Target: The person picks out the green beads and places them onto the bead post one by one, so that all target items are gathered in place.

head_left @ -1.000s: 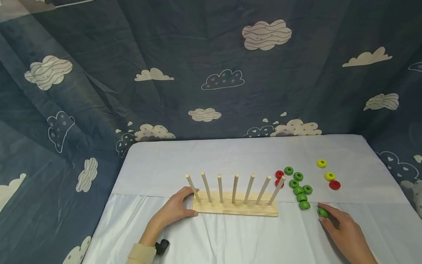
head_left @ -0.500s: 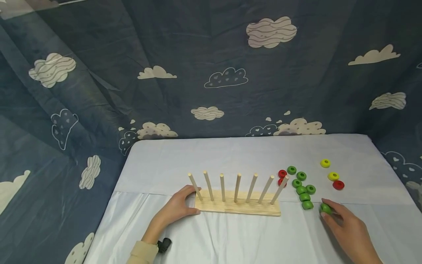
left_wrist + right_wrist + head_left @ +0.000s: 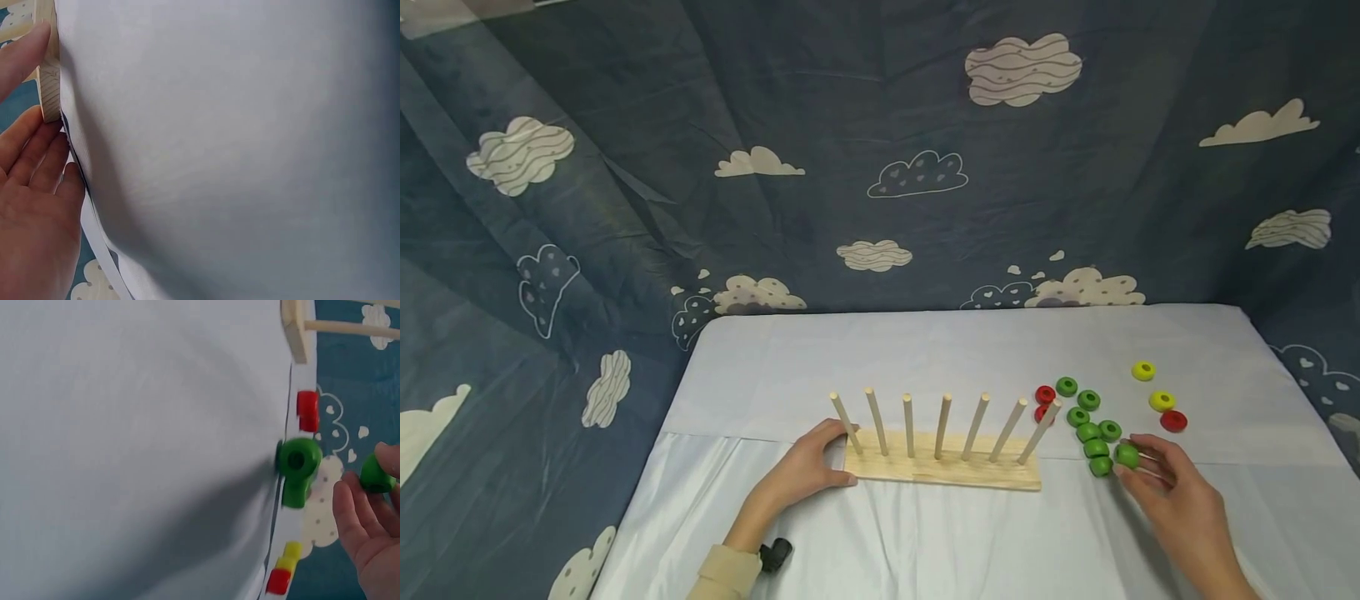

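Observation:
A light wooden board with a row of several upright pegs stands in the middle of the white-covered table, its pegs bare. My left hand grips its left end, thumb on the near edge and fingers behind. In the left wrist view, the board's end shows between thumb and fingers. My right hand pinches a green bead between thumb and fingers. In the right wrist view that bead is held up, apart from the other green beads. Several more green beads lie grouped left of the right hand.
Two red beads lie behind the board's right end, one partly hidden by a peg. Farther right are two yellow beads and another red bead. A dark cloth with cloud prints hangs behind the white table.
My right hand has lifted the green bead and brought it left, close to the grouped green beads. The left hand stays on the board. The head view has shifted slightly.

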The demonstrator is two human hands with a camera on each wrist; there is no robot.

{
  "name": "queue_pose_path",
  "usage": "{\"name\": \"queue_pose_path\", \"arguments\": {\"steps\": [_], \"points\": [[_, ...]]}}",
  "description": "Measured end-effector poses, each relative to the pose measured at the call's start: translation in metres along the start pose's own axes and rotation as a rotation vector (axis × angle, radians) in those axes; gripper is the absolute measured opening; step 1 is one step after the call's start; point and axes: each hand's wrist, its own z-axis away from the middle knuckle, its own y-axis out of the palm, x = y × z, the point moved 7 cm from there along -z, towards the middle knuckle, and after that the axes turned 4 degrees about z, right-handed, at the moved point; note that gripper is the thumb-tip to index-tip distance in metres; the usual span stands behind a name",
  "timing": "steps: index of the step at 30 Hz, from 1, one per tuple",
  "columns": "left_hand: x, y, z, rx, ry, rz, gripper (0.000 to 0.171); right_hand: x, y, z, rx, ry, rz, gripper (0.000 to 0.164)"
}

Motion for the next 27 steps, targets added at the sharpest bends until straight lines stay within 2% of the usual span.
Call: {"name": "queue_pose_path", "arguments": {"steps": [5, 10, 15, 27], "points": [[0.002, 0.000, 0.000, -0.001, -0.010, 0.006, 0.067, 0.010, 0.001, 0.005, -0.016, 0.022, -0.093, 0.054], [0.001, 0.000, 0.000, 0.003, -0.013, 0.011, 0.066, 0.023, -0.001, 0.005, -0.054, -0.028, -0.137, 0.049], [0.000, 0.000, 0.000, 0.004, -0.015, 0.007, 0.066, 0.033, -0.004, 0.004, -0.097, -0.078, -0.156, 0.048], [0.000, 0.000, 0.000, 0.000, 0.000, 0.018, 0.067, 0.049, -0.011, 0.002, -0.158, -0.132, -0.171, 0.043]]}}
